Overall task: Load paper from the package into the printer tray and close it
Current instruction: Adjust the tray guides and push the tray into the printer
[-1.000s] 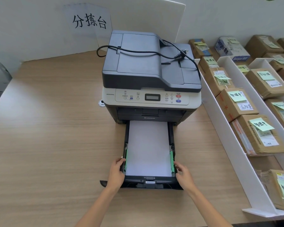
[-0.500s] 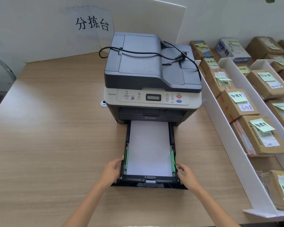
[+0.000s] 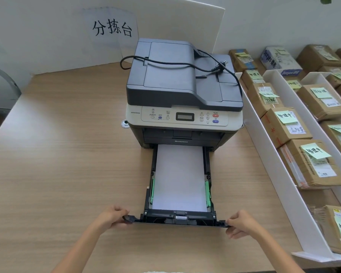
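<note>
With the left hand [image 3: 112, 216] and right hand [image 3: 242, 223] each gripping an end of the tray [image 3: 175, 221] front, the paper [image 3: 180, 178] lying just beyond them, an even, straight push into the printer [image 3: 183, 91] ahead looks best.

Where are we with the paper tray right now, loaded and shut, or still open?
Loading looks done: a white paper stack lies flat in the tray between the green guides. In hand: the left hand and right hand grip the two ends of the tray's front panel. Left: the tray is pulled well out of the printer; it needs pushing in until shut.
</note>
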